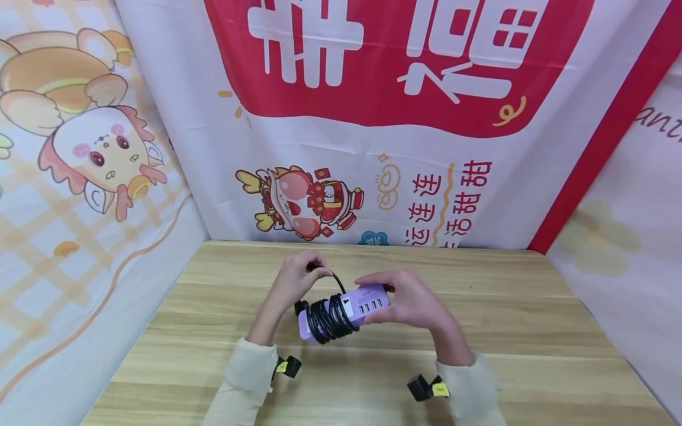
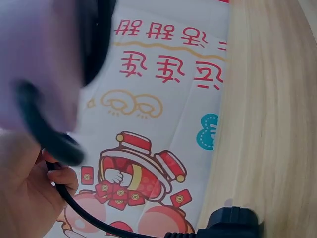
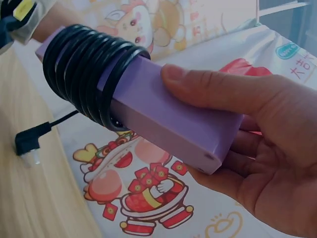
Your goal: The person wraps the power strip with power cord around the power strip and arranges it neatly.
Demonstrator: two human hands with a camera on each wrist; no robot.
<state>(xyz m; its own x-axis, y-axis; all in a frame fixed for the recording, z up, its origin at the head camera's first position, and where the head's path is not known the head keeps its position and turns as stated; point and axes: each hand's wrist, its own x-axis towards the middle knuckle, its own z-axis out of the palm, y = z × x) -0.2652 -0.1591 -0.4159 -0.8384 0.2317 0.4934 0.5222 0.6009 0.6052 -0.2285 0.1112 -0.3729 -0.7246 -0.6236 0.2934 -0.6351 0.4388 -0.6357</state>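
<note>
A purple power strip (image 1: 364, 300) with a row of USB ports is held above the table by my right hand (image 1: 412, 299), thumb on one side and fingers on the other, in the right wrist view too. Black cord (image 3: 84, 69) is wound in several close turns round its other half. My left hand (image 1: 300, 277) pinches the free length of cord (image 2: 74, 203) between thumb and fingers, just beyond the coil. From that length the black plug (image 3: 30, 139) hangs, its prongs bare. In the left wrist view the strip is close and blurred.
Beneath both hands lies a wood-grain table (image 1: 506, 319). A white cloth backdrop (image 1: 341, 142) with red print and a cartoon figure stands along its far edge, and printed cloth walls (image 1: 80, 148) rise at the sides. Black wrist cameras (image 1: 421, 387) sit at the cuffs.
</note>
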